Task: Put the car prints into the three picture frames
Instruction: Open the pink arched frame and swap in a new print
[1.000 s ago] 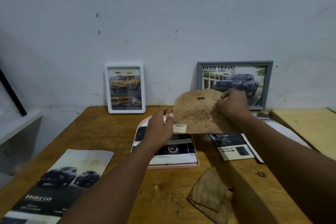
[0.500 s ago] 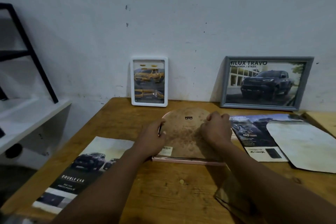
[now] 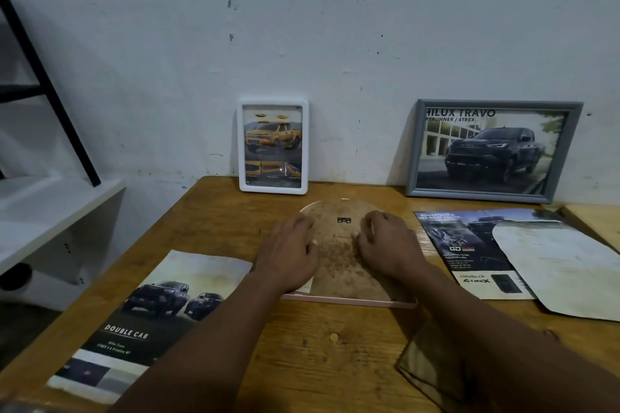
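The pink frame (image 3: 352, 301) lies face down in the middle of the surface (image 3: 318, 362), with the brown backing board (image 3: 339, 245) laid on top and only the frame's near edge showing. The board's long axis runs straight away from the person, its arched end toward the wall and its flat end nearest the body. Both hands sit on it, one on each side of that axis. The left hand (image 3: 288, 255) lies fairly flat, its fingers slightly apart. The right hand (image 3: 385, 245) is arched, its fingers bent so the tips bear down on the board, clamped on nothing. The small black hanger clip (image 3: 344, 220) sits between them toward the far end. Seating the board probably calls for pressure downward and outward to its 2 side edges, which lie just beyond each hand, so neither hand is nearer. The white frame (image 3: 272, 146) and grey frame (image 3: 493, 147) lean against the wall, each holding a print, so this looks like number 3.
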Demonstrator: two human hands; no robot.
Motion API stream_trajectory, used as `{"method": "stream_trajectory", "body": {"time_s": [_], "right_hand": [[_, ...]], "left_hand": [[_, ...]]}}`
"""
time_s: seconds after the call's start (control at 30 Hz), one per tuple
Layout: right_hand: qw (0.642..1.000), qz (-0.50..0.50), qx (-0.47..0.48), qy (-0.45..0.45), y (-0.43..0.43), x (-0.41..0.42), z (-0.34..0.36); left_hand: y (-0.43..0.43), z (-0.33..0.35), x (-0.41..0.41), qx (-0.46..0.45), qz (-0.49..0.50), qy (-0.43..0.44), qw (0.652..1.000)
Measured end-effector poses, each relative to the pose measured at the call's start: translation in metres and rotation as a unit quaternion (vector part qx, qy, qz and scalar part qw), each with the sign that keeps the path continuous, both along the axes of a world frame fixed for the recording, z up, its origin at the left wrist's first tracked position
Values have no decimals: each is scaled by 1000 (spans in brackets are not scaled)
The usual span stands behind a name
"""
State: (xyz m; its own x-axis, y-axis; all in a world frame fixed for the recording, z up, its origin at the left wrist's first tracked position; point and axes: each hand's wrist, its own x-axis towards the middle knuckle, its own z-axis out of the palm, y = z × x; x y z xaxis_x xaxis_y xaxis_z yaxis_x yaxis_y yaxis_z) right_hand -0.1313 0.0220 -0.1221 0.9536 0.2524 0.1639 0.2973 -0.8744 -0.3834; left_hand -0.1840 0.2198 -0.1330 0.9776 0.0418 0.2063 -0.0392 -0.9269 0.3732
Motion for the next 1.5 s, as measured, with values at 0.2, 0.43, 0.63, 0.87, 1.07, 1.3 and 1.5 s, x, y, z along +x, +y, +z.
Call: {"method": "stream_trajectory", "body": {"time_s": [0.2,0.43,0.63,0.87,1.07,1.3,1.5], "right_hand": [[995,18,-85,-39,3,-1,-4],[991,31,-109,-71,1,24,7],[998,56,-41,10,2,31,-10],[992,72,-98,-19,3,32,-4],[992,99,-80,-11,-1,29,-7],[992,105,-66,19,-1,37,-7],[995,75,-70,9,1,24,-1]], "left_hand": [[-1,4,7,86,-17,63,994],[-11,3,23,74,9,69,995],[-5,-5,29,21,-54,88,994],[-9,-2,35,56,-39,91,993],[-20,10,57,138,-38,85,986],[-22,12,62,127,-36,105,986],[-24,11,54,117,-23,96,988]]}}
